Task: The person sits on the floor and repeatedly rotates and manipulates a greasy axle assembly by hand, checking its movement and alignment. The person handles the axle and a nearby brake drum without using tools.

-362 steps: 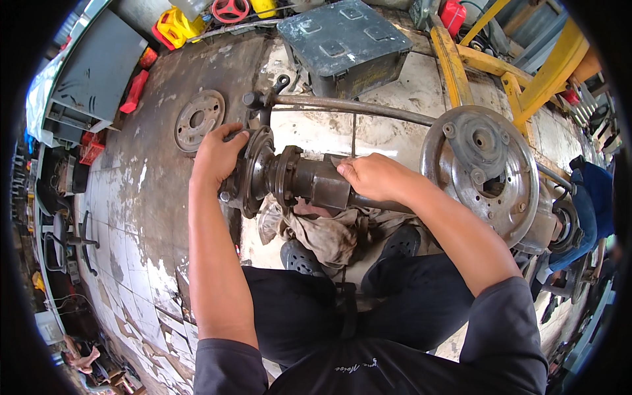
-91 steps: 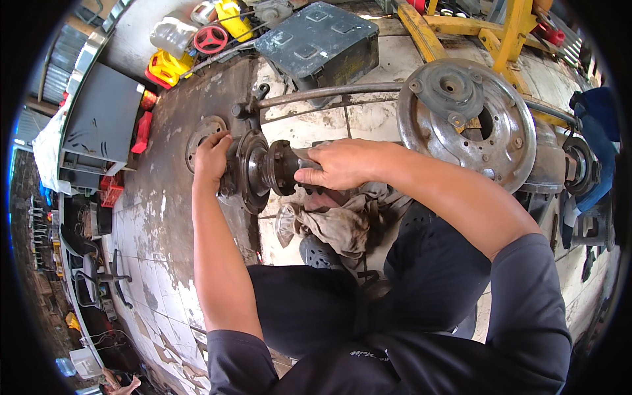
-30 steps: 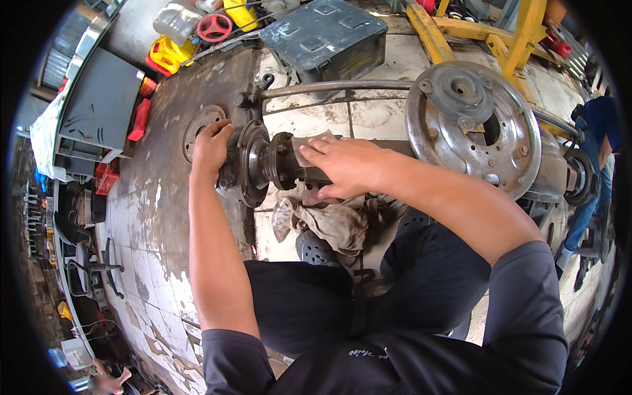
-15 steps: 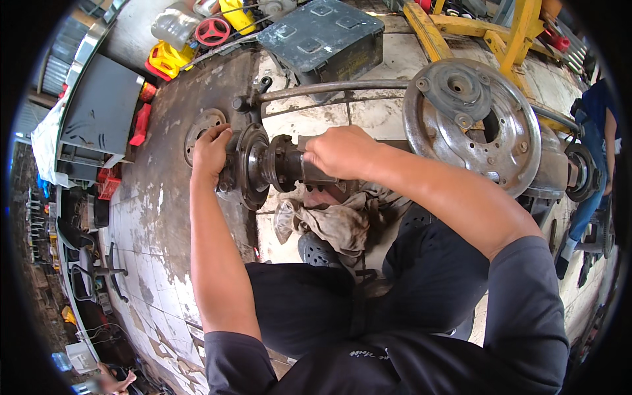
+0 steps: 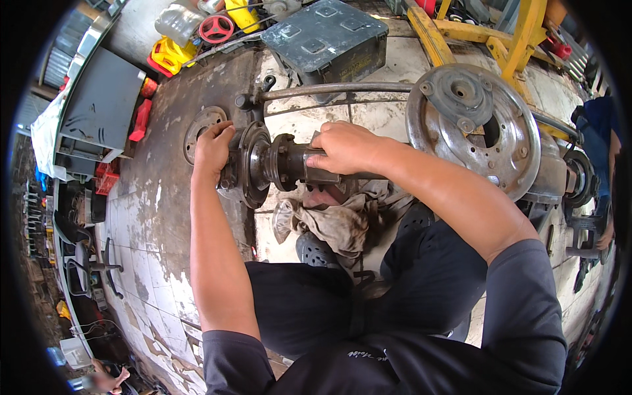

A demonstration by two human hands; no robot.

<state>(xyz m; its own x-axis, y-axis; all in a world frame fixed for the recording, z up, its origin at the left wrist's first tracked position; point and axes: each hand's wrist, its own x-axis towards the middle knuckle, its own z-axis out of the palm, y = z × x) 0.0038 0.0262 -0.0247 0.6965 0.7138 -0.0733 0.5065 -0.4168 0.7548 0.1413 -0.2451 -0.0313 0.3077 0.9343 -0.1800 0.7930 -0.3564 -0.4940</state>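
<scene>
A dark, greasy vehicle axle point(image 5: 322, 170) lies across in front of me, with round flanges point(image 5: 253, 164) near its left end. My left hand point(image 5: 214, 155) is curled over that end, beside a round metal disc with holes point(image 5: 199, 135); the fingertips are partly hidden behind the hand. Further right, my right hand point(image 5: 345, 148) wraps over the axle's tube from above, its thumb along the near side. A large round steel backing plate point(image 5: 421, 118) stands at the right, topped by a dark round bracket point(image 5: 454, 99). Below the tube hangs a dirty rag point(image 5: 336, 227).
Behind the axle runs a long metal rod point(image 5: 336, 87). A dark lidded box point(image 5: 322, 39) and a yellow steel frame point(image 5: 431, 36) stand beyond it. A grey cabinet point(image 5: 102, 99) is at the left. Another person's arm point(image 5: 609, 197) shows at the right edge.
My right hand has shifted slightly, from a fist-like hold to fingers laid further over the tube. My left hand stays almost in place. The person at right has moved an arm lower.
</scene>
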